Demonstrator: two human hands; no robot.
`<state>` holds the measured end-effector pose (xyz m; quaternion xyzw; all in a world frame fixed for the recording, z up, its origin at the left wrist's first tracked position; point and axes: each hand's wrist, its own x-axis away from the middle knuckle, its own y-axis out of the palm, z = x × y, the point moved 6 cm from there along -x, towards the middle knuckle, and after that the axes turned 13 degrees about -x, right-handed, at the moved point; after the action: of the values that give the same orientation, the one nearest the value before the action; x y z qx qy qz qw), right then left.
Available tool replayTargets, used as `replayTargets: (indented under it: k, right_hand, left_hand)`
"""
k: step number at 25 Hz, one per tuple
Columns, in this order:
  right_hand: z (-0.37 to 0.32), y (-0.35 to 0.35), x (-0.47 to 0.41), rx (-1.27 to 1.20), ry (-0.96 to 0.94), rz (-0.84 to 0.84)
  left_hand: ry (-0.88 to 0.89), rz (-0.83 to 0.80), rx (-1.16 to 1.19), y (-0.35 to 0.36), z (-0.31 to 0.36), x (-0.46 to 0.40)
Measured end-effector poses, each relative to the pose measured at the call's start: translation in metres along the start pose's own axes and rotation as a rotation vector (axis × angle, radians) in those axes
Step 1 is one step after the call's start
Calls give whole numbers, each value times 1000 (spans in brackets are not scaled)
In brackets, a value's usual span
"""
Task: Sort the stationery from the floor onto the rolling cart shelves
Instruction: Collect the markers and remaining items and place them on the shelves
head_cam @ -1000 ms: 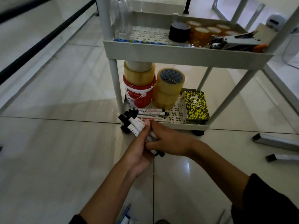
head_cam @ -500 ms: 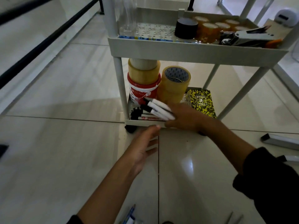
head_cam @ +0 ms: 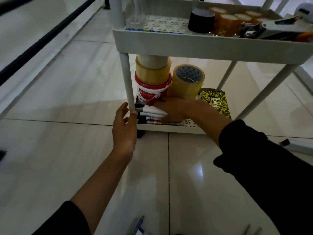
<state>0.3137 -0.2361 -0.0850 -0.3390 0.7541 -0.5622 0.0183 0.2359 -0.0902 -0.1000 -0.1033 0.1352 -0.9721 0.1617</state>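
The white rolling cart stands in front of me, its lower shelf (head_cam: 169, 129) near the floor. My right hand (head_cam: 176, 111) reaches into that shelf and grips a bundle of white markers with black caps (head_cam: 152, 111), caps pointing left, just above other markers lying at the shelf's front left. My left hand (head_cam: 124, 131) is empty with fingers spread, beside the cart's front left post (head_cam: 128, 85), fingertips at the post.
The lower shelf also holds a red-and-white tub (head_cam: 150, 94) with tape rolls stacked on it, a brown tape roll (head_cam: 188, 82) and a yellow-black notebook (head_cam: 215, 102). The upper shelf (head_cam: 203, 46) carries a black roll, orange tapes and a stapler. A pen (head_cam: 137, 226) lies on the floor.
My right hand took the markers from both hands and carried them into the lower shelf. My left hand let go and moved up to the cart post.
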Motion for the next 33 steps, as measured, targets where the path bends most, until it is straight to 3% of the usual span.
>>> replayTargets:
  k: [3,7,11,22,26,29,33]
  right_hand:
    - [7,1,1,72,-31,60]
    - [14,8,10,-26,-65,137]
    - [8,3,25,-65,-146,378]
    - [9,8,22,37,-12,382]
    - [-1,3,31,114,-40,544]
    - [-5,14,27,189,-57,449]
    - [-5,13,35,50,-25,539]
  left_hand:
    - [28,-20,-29,1,-2,2]
    - [52,-20,-59,0,2,3]
    - [66,-20,-60,1,7,3]
    - [56,-42,-82,1,7,4]
    - [56,-40,-90,1,8,4]
    - [66,-43,-87,1,7,3]
    - [53,-54,-87,-1,4,7]
